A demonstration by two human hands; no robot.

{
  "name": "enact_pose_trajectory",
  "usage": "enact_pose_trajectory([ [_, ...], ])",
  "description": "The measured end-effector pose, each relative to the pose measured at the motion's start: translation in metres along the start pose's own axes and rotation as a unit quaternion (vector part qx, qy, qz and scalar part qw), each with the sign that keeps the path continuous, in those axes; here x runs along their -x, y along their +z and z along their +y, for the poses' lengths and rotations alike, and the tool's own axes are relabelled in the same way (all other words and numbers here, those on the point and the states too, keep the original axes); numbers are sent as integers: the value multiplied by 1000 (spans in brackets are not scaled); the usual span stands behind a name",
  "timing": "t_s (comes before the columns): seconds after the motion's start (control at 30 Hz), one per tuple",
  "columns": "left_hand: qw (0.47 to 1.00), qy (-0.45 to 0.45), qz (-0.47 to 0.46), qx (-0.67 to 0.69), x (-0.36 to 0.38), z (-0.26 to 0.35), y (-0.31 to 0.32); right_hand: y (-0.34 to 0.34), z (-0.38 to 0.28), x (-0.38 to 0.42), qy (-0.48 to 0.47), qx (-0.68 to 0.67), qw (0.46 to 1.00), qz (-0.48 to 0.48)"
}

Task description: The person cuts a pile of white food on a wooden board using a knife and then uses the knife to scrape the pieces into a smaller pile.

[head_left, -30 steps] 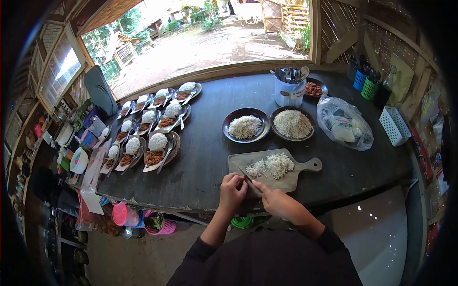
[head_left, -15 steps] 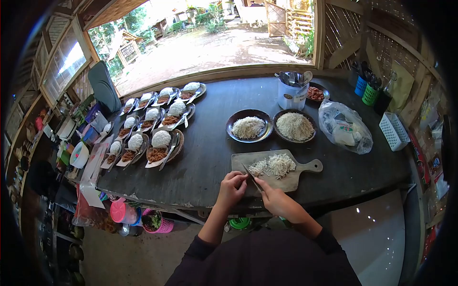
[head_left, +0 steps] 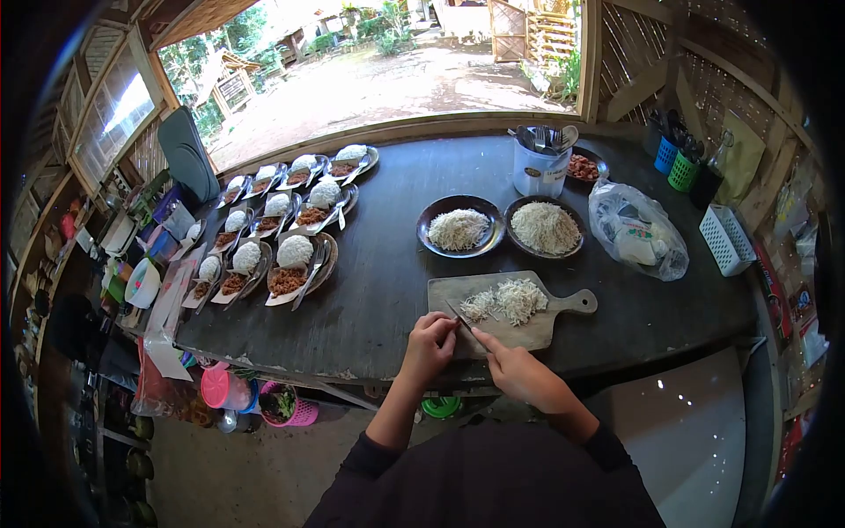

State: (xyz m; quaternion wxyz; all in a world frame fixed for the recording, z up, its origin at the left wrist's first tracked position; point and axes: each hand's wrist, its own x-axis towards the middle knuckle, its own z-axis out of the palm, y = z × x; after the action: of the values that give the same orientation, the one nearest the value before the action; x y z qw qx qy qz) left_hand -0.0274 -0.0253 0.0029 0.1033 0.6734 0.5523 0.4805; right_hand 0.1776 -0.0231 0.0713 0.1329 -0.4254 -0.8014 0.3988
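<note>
A wooden cutting board (head_left: 569,304) with a round handle lies at the near side of the dark table. Shredded pale food (head_left: 518,301) is heaped on it. My right hand (head_left: 526,376) is closed around the handle of a knife (head_left: 464,322), whose blade points away and to the left over the board's left part. At the board's left edge, my left hand (head_left: 429,346) has its fingers pinched together close to the blade. What those fingers hold is too small to make out. Behind the board, two dark plates (head_left: 426,244) (head_left: 576,247) carry mounds of similar shreds.
Rows of plates (head_left: 329,262) with white rice, brown food and cutlery cover the table's left side. A cutlery bucket (head_left: 539,174), a clear plastic bag (head_left: 647,238), a plate of reddish food (head_left: 583,165) and a white basket (head_left: 728,241) stand at the right.
Both hands stay at the board in nearly the same pose, with the knife beside the left fingertips. The camera view has shifted very slightly.
</note>
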Motion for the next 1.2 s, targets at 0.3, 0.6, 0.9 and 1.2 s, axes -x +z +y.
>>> enact_pose_trajectory([
  [0.3, 999, -27, -10, 15, 0, 5, -1, -16, -18, -5, 64, -4, 997, -52],
  [0.6, 999, -28, -6, 14, 1, 3, 1, 15, 12, -21, -41, -21, 998, 43],
  [0.9, 1000, 2, 8, -12, 0, 3, 0, 6, 2, -5, 16, -50, 998, 19],
  [1.2, 1000, 4, 3, -17, 0, 3, -1, -2, -8, -2, 30, -36, 999, -7],
])
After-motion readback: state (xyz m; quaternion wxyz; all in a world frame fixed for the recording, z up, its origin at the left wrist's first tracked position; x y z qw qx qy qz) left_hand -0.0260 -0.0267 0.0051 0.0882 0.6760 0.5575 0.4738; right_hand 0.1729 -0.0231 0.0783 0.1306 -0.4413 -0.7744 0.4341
